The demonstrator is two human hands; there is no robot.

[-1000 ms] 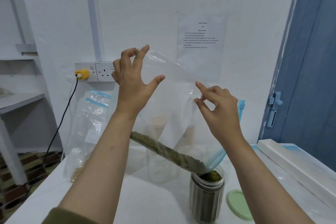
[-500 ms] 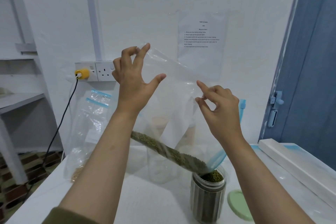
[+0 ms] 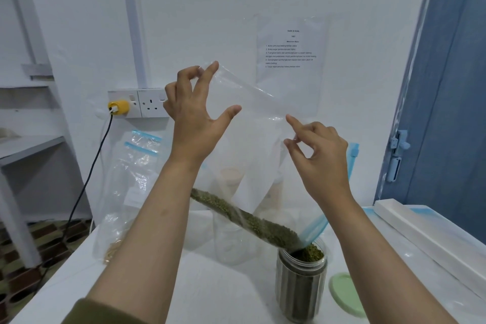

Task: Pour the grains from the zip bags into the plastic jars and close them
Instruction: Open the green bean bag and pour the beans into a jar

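grains (image 3: pixel 252 221) of a green kind are being poured: they lie in a slanting band along the lower fold of the tilted zip bag (image 3: pixel 263 123), whose blue-edged mouth is held just over the open plastic jar (image 3: pixel 301 287) at the near edge of the counter (image 3: pixel 210 297). the jar appears filled almost to its rim, so the pouring step is judged nearly done, though a good part is left in the bag. beside the jar, to the right, a pale green lid (image 3: pixel 347 294) is laid flat, ready for closing. the raised bottom of the bag is pinched by the left hand (image 3: pixel 194 118) between two fingers, the thumb spread wide; its side is pinched by the right hand (image 3: pixel 320 155), index finger extended. next, a careful lift is called for, lest the jar overflow. farther back, an empty clear jar (image 3: pixel 234 239) and a second zip bag (image 3: pixel 131 192) with pale grain are seen; beyond them, a wall socket (image 3: pixel 150 102).
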